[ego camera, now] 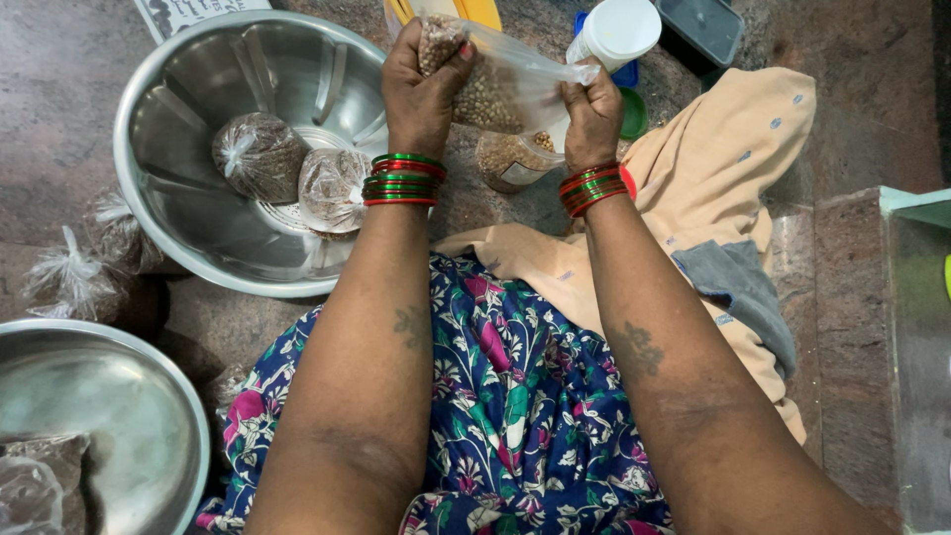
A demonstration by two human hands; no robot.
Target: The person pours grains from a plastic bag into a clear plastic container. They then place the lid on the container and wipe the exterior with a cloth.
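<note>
My left hand point(421, 91) grips the filled end of a clear plastic bag of pale round seeds point(500, 94). My right hand point(591, 111) pinches the bag's open, empty end and stretches it out sideways. Both wrists wear red and green bangles. Below the bag, a clear jar of similar seeds point(510, 160) lies on the stone floor. To the left, a large steel bowl point(178, 89) holds two knotted bags of brown grain point(260, 154), the second point(332, 188) beside the first.
A second steel bowl point(119, 396) with crumpled plastic sits at lower left. Two more knotted bags point(74, 272) lie on the floor between the bowls. A white lidded jar point(616, 30), a dark container point(701, 28) and a yellow item point(474, 12) stand behind. A tan cloth point(713, 178) covers my lap.
</note>
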